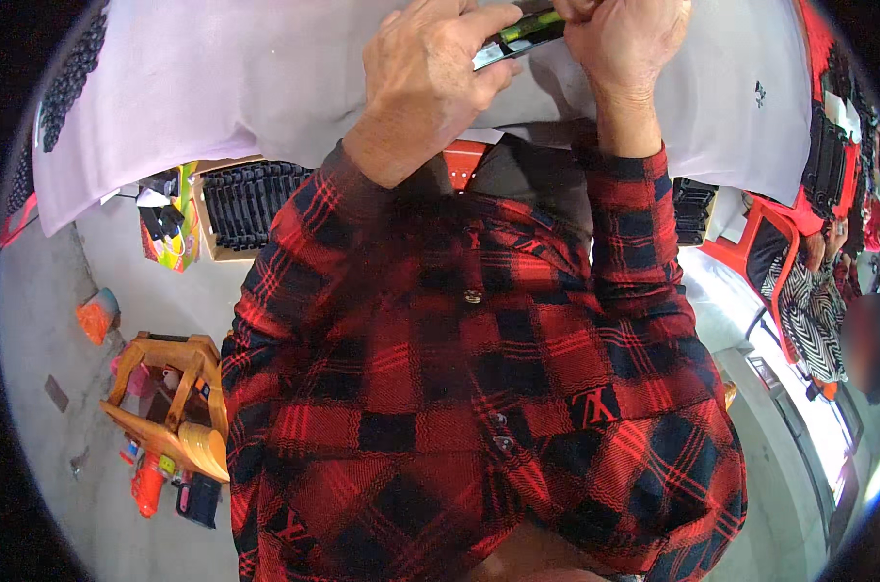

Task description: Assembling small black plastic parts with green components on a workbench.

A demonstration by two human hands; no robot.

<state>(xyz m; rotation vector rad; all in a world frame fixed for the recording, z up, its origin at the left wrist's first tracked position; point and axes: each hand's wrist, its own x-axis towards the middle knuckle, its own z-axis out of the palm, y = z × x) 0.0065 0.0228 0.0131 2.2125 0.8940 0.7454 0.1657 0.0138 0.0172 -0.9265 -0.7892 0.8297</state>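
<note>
Two hands (425,66) holding dark strip (521,43), pale cloth (217,78), grey floor (183,306)

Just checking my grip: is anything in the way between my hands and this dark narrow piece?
Nothing visible: the left hand holds the dark narrow piece at its left end, the right hand at its right, though the picture's top edge crops the right hand.

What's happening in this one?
A person in a red-and-black plaid shirt holds a slim dark piece with glossy and yellow-green areas over a pale-covered table. The left hand has one end in its grip; the right hand is at the other end, its exact hold cut off by the picture's edge. Ribbed black parts sit in a box to the person's left.
</note>
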